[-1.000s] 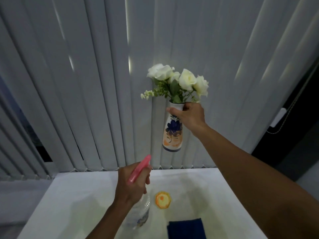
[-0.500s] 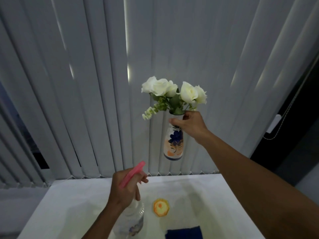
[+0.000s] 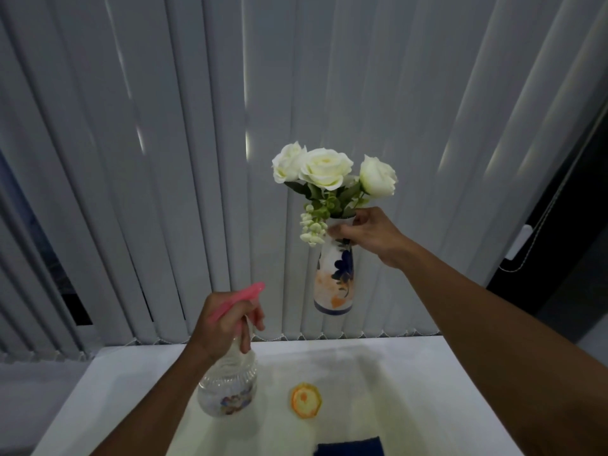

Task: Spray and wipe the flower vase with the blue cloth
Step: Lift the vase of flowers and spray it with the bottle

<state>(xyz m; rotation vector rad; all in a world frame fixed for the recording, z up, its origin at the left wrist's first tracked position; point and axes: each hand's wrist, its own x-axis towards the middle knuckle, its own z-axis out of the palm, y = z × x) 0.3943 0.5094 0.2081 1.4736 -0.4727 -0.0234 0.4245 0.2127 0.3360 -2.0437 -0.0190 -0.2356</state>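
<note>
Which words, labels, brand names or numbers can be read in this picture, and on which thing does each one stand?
None can be read.
Spray bottle: a coloured picture low on it, too blurred to tell any letters.
Vase: painted flowers only, no words.
Orange disc: a pattern, no readable text.

No legible text anywhere; the clear plastic spray bottle (image 3: 227,386) carries a printed label, too blurred to read.
</note>
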